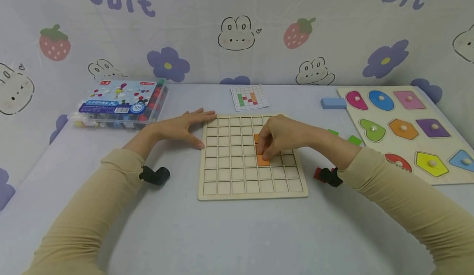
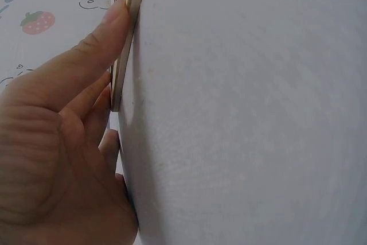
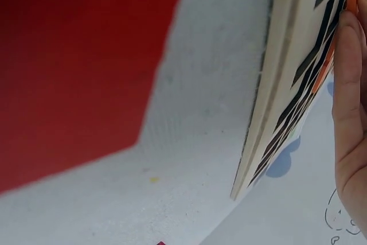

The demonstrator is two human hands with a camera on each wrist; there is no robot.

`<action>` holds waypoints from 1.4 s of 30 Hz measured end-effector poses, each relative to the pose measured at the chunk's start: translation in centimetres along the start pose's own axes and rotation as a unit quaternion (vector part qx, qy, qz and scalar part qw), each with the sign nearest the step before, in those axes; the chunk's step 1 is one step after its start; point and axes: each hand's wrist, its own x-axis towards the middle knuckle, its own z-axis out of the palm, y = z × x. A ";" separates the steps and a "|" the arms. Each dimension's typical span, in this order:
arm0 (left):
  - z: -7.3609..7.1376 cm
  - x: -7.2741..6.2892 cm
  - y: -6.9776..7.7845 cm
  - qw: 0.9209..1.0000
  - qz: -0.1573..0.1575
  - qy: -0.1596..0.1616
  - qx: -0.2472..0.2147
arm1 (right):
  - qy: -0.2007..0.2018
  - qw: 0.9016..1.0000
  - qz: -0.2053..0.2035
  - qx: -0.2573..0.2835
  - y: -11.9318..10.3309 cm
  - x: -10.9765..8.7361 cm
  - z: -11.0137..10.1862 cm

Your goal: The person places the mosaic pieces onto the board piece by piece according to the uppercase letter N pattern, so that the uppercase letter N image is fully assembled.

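A wooden grid board (image 1: 224, 186) lies flat on the table, with square cells. My right hand (image 1: 282, 134) is over its right half, thumb and fingers pinching an orange square tile (image 1: 263, 160) at a cell. Farther up the same column, more orange (image 1: 256, 138) shows, partly hidden behind the fingers. In the right wrist view, the fingers (image 3: 347, 73) are close against the board's face beside orange tiles (image 3: 324, 70). My left hand (image 1: 181, 127) rests at the board's left edge, fingers spread; its thumb (image 2: 109, 30) touches the side in the left wrist view.
Behind the board lies a pattern card (image 1: 249, 98). A clear box of colored pieces (image 1: 120, 102) stands at back left. To the right are a blue block (image 1: 333, 103), green tiles (image 1: 354, 140), red pieces (image 1: 318, 173) by the right wrist, and a knobbed shape puzzle (image 1: 385, 112).
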 end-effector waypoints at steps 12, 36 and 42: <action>0.0 0.0 -0.1 1.000 0.002 -0.001 0.005 | 0.006 1.000 -0.002 -0.001 0.0 -0.6 -1.1; 0.0 0.1 -0.2 1.000 0.004 -0.002 -0.001 | 0.115 0.990 0.083 0.013 4.9 -4.3 -5.9; 0.0 0.1 -0.2 1.000 0.003 -0.001 0.001 | 0.120 0.987 0.100 0.020 6.7 -5.0 -6.8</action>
